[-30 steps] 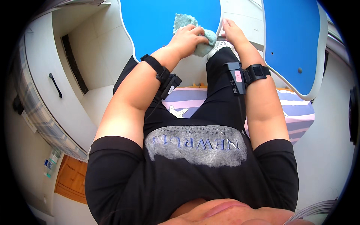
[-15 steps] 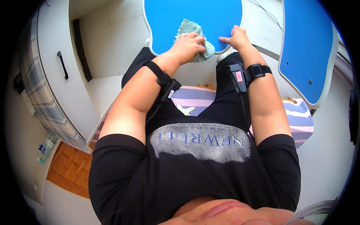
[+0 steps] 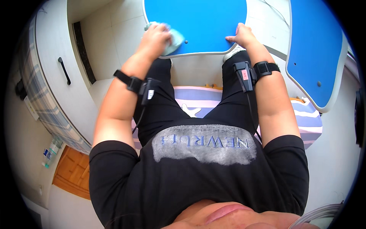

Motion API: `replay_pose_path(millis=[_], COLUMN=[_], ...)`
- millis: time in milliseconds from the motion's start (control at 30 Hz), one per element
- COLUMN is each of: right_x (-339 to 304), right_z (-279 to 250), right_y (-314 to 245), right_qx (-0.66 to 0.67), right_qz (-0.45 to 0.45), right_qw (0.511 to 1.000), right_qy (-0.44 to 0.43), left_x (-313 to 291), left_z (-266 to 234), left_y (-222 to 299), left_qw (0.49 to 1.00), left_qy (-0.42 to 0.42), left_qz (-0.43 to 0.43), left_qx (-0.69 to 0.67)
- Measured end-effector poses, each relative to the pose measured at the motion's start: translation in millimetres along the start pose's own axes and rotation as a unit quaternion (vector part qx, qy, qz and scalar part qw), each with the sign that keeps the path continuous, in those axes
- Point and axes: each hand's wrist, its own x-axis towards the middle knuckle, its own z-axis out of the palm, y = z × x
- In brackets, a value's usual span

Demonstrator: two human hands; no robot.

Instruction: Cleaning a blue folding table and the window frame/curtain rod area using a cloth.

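Note:
A light green cloth [image 3: 176, 41] lies bunched under my left hand [image 3: 154, 41], whose fingers are closed on it, slightly smeared by motion. Hand and cloth rest on the near left corner of a blue board [image 3: 206, 21] with a pale rim. My right hand [image 3: 244, 36] grips the board's right edge, thumb on the blue top and the other fingers over the rim, their tips partly hidden. A small dark round fitting [image 3: 186, 42] shows on the board just right of the cloth.
A second blue board [image 3: 316, 57] with a white rim stands at the right. A white cabinet with a black handle [image 3: 64, 71] is on the left. I sit on a striped seat [image 3: 196, 94]. Black straps with small devices [image 3: 243, 74] are on both forearms, with cables hanging.
My left hand has slid the cloth leftward over the board to its left edge, uncovering the round fitting. The right hand keeps its place on the board's edge.

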Motion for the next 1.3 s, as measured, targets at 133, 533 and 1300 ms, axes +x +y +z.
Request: replay_pose_path(millis=[133,533,1300], right_x=[5.9,-2.8,-10.7], right_z=[-0.2,-2.5,-4.7], right_y=[3.7,-1.0,-2.9], right_qx=[-0.005,-0.003,0.004], right_qz=[-0.007,0.007,0.005], right_qw=[1.0,1.0,1.0], right_qy=[-0.001,-0.003,0.019], left_x=[73.1,45.4,67.0], left_z=[25.6,26.2,43.8], left_y=[63.1,-13.3,16.0], left_qw=[0.976,0.989,0.971], left_qy=[0.167,0.145,0.208], left_qz=[0.12,0.035,-0.111], left_qx=[-0.066,-0.019,0.044])
